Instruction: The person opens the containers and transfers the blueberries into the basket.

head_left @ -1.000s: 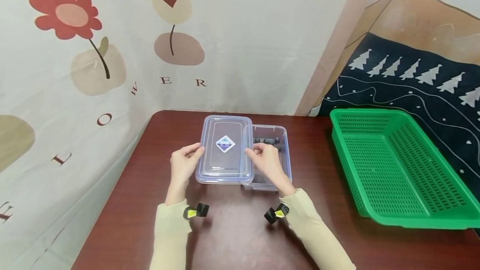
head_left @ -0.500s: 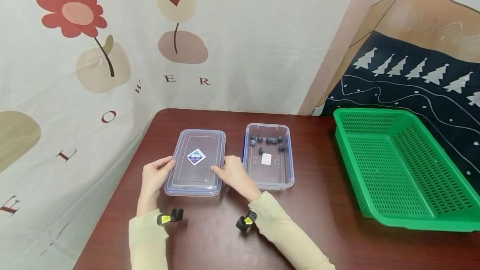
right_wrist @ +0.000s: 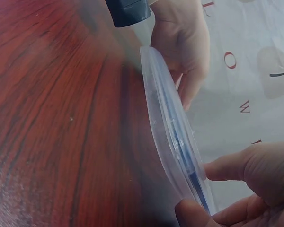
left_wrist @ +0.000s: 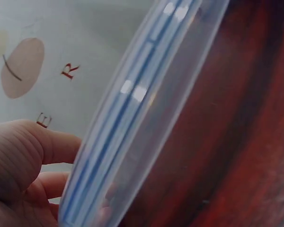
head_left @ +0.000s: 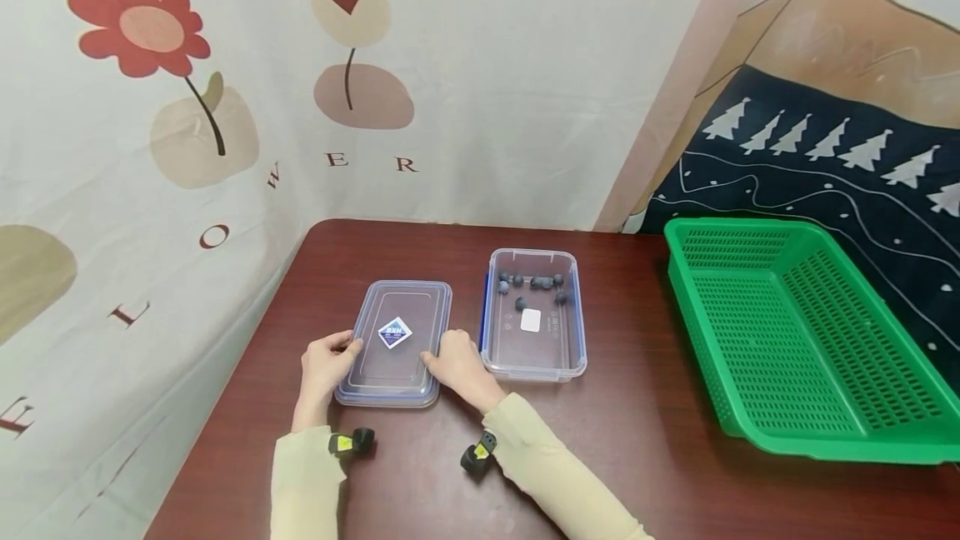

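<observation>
The left hand (head_left: pixel 322 371) and right hand (head_left: pixel 461 363), fingers nearly closed, pinch opposite sides of the lid (head_left: pixel 393 365) toward the tabletop (head_left: pixel 420 482)'s left edge, where even pressure should keep it level.

Clear rectangular plastic lid (head_left: pixel 405 365), blue-edged, diamond sticker (head_left: pixel 394 332) facing up, held above the tabletop (head_left: pixel 420 473)
</observation>
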Demonstrator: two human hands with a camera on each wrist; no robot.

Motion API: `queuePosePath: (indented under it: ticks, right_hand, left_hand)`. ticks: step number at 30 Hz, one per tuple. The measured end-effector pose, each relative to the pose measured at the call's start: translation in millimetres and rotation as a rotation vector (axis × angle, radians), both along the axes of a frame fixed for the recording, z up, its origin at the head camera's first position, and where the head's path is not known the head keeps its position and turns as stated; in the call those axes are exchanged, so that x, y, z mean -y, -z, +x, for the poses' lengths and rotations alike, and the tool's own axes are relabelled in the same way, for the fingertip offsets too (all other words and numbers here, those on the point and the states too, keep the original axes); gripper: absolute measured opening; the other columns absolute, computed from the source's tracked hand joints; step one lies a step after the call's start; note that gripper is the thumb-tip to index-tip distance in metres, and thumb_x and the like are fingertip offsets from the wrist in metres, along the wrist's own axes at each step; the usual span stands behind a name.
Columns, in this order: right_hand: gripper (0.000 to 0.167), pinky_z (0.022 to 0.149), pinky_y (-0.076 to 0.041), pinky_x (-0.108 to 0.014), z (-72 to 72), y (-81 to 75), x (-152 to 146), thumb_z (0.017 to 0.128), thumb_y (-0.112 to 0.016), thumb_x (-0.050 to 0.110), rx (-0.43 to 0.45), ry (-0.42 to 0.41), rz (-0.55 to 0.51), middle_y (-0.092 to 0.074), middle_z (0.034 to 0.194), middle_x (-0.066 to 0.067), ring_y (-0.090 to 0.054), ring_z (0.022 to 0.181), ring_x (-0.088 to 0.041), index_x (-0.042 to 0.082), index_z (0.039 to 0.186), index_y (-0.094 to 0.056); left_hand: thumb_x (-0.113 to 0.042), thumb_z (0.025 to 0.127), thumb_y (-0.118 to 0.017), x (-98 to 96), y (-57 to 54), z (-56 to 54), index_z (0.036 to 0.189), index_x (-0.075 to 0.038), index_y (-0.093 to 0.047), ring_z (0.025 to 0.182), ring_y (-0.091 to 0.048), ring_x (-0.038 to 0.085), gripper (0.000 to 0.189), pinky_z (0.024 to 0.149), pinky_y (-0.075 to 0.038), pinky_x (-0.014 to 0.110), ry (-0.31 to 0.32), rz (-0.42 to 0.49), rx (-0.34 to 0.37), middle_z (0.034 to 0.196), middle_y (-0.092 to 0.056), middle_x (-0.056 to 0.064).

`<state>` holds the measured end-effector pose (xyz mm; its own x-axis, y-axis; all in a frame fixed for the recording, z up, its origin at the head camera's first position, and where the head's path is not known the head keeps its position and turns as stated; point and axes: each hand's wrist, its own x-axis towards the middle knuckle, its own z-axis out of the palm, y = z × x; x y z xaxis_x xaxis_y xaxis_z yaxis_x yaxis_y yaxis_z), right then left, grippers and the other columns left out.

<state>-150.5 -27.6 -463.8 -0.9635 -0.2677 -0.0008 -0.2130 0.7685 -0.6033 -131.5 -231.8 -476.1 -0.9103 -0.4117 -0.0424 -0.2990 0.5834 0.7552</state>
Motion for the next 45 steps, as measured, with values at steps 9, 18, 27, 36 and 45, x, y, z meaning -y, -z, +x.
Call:
queuePosePath:
  ticks: [9,18,27,36,45]
  right_hand:
    - [0.031,0.053,-0.055,-0.036,1.0,5.6,7,0.081,-0.071,0.026,0.001,0.052,0.078,-0.057,0.076,-0.014,-0.06,0.064,-0.027,-0.003,0.072,-0.065]
    - [0.027,0.056,-0.056,-0.032,4.7,-7.7,0,0.079,-0.073,0.023,-0.083,-0.002,0.03,-0.06,0.073,-0.011,-0.062,0.066,-0.023,-0.003,0.087,-0.068]
    - [0.031,0.057,-0.052,-0.013,-7.5,-47.3,-41,0.08,-0.071,0.009,-0.093,-0.095,-0.316,-0.065,0.078,-0.009,-0.061,0.065,-0.014,-0.007,0.106,-0.065]
    - [0.022,0.065,-0.058,-0.023,-43.1,-57.9,-90,0.082,-0.07,0.007,-0.083,-0.032,-0.388,-0.069,0.086,-0.012,-0.066,0.077,-0.023,-0.004,0.101,-0.068]
    - [0.017,0.065,-0.057,-0.023,-80.5,-48.0,-108,0.081,-0.071,0.008,0.05,0.112,-0.38,-0.071,0.089,-0.011,-0.066,0.079,-0.019,0.001,0.097,-0.07]
  left_hand:
    - [-0.014,0.085,-0.061,-4.4,0.3,-2.6,0.113,0.009,-0.062,0.099,-0.055,0.041,0.037,0.085,-0.045,0.054,0.055,-0.102,0.019,0.097,-0.066,0.024]
    - [-0.014,0.084,-0.061,-11.7,0.4,-2.2,0.115,0.011,-0.059,0.1,-0.055,0.042,0.039,0.09,-0.045,0.053,0.012,-0.068,-0.003,0.101,-0.064,0.027]
    - [-0.005,0.08,-0.064,-43.1,-2.4,-12.7,0.103,0.01,-0.065,0.086,-0.058,0.039,0.026,0.079,-0.045,0.049,-0.043,-0.03,-0.315,0.099,-0.059,0.027]
    - [0.005,0.079,-0.066,-82.2,-14.0,-24.2,0.096,0.009,-0.067,0.076,-0.065,0.033,0.018,0.062,-0.046,0.004,0.101,0.067,-0.483,0.09,-0.066,0.021]
    - [0.008,0.079,-0.065,-128.0,-14.8,-33.1,0.098,0.014,-0.064,0.077,-0.064,0.035,0.02,0.066,-0.054,0.011,0.263,0.26,-0.495,0.09,-0.064,0.026]
